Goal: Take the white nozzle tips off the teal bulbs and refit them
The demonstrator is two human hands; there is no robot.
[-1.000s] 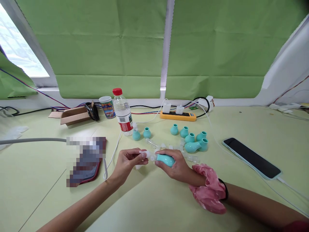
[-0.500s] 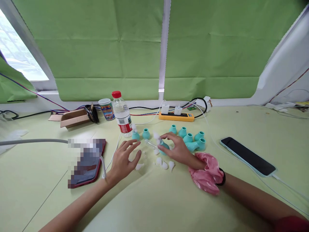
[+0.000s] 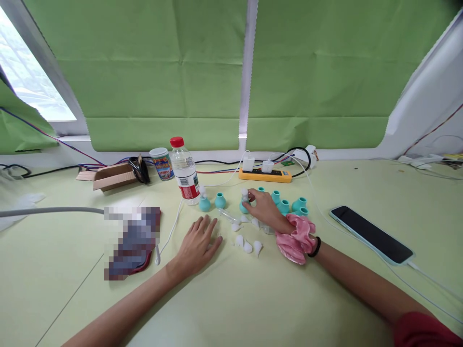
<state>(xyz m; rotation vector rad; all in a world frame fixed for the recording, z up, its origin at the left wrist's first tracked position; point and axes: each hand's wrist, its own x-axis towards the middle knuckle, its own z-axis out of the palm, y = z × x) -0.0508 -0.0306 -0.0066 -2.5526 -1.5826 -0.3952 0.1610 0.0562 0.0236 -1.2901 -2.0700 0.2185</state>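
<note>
My left hand point(image 3: 198, 246) lies flat on the table with its fingers stretched out, holding nothing. Farther off, my right hand point(image 3: 265, 209) has its thumb and fingers closed on a small teal rubber bulb point(image 3: 243, 207), which stands upright with a whitish piece point(image 3: 245, 193) on top. Left of it are an open-topped teal bulb point(image 3: 220, 200) and another bulb with a white top point(image 3: 204, 204). Several more teal bulbs point(image 3: 284, 206) stand behind my right wrist, partly hidden. A clear tube point(image 3: 227, 215) and several small white drop-shaped pieces point(image 3: 248, 246) lie between my hands.
A red-capped water bottle point(image 3: 185, 173) and a printed can point(image 3: 162, 164) stand at the back left, beside an open cardboard box point(image 3: 115, 178). A yellow power strip point(image 3: 265, 176) with chargers lies behind. One phone point(image 3: 371, 234) lies on the right, a blurred-out device point(image 3: 133, 246) on the left.
My right hand has moved slightly back, and the teal bulb in it now stands upright rather than tilted. My left hand has come down flat and shifted right.
</note>
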